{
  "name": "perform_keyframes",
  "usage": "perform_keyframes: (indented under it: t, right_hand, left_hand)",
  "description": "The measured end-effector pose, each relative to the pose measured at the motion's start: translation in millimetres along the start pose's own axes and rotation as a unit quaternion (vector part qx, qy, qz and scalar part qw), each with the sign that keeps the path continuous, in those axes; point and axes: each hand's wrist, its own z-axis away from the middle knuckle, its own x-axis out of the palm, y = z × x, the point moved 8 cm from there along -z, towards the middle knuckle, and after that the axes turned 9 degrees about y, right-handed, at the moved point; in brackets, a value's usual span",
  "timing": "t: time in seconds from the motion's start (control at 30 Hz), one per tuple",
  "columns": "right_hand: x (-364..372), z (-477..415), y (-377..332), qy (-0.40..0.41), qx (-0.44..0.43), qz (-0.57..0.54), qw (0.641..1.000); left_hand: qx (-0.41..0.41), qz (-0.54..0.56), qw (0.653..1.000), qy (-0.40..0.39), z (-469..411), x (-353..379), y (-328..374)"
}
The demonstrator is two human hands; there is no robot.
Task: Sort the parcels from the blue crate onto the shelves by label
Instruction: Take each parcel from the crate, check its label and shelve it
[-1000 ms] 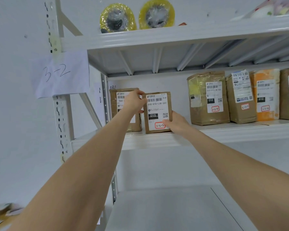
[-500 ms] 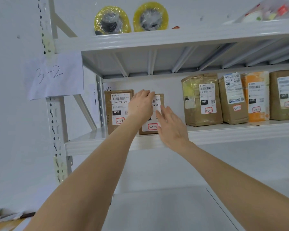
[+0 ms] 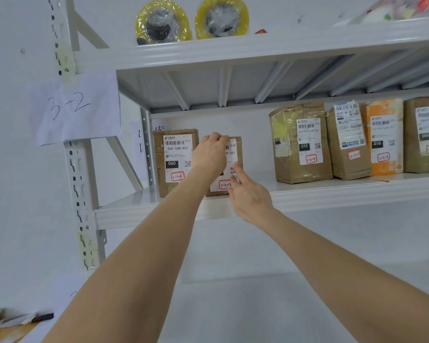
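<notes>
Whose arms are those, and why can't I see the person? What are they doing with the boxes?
The camera sits on the person's head and looks where they look, so you see only their two bare arms reaching out. This is the only view. The left hand grips the top of a small brown parcel standing on the white shelf. The right hand touches the parcel's front with straight fingers. The parcel's sticker reads 3-2-2, and it stands right beside another parcel marked 3-2-1. The paper sign on the post says 3-2, so the stickers match this shelf. More parcels stand further right, past a gap. Two yellow rolls sit on the shelf above.
</notes>
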Motion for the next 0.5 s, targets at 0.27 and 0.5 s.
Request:
perform_keyframes:
  t: [0.27, 0.5]
  right_hand:
    - [9.8, -9.9, -0.4, -0.024, 0.012, -0.014, 1.0]
    - [11.7, -15.8, -0.1, -0.025, 0.012, -0.01, 1.0]
  left_hand:
    - [0.004, -0.004, 1.0, -0.019, -5.8, 14.8, -5.9]
    - [0.01, -0.003, 1.0, -0.025, -8.2, 21.1, -8.0]
